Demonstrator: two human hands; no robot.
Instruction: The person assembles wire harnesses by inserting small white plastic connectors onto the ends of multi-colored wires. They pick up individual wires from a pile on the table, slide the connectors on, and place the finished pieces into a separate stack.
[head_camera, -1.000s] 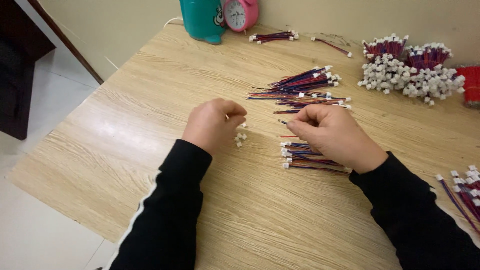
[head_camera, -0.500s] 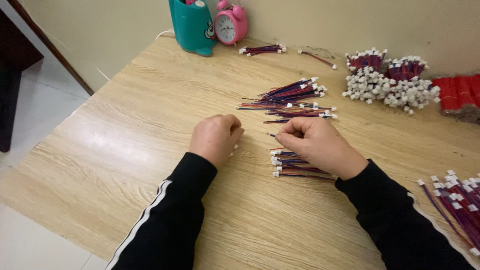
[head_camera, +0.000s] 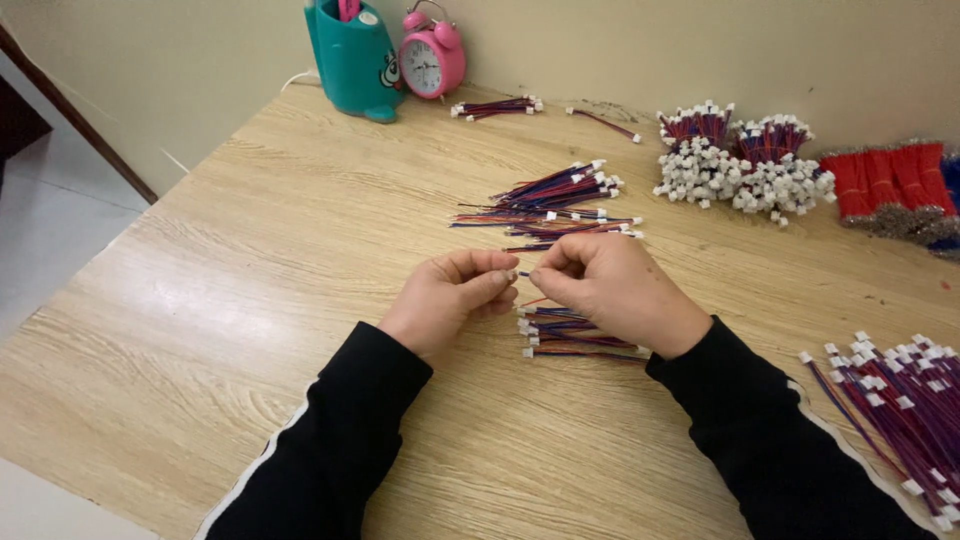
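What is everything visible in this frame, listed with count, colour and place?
wooden table: one, light wood grain, fills most of the view
loose wire leads: one spread pile, red and dark blue with white plugs, table centre beyond the hands
small wire stack: one, same colours, under the right hand
wire lead: one, tip pinched between both hands
wire pile: one, same colours, right edge
bundled leads: several bunches, white plugs outward, far right
red bundles: several, red, far right edge
short bunch: one, by the wall
alarm clock: one, pink, far edge
holder: one, teal, beside the clock
left hand: black sleeve, pinching
right hand: black sleeve, pinching
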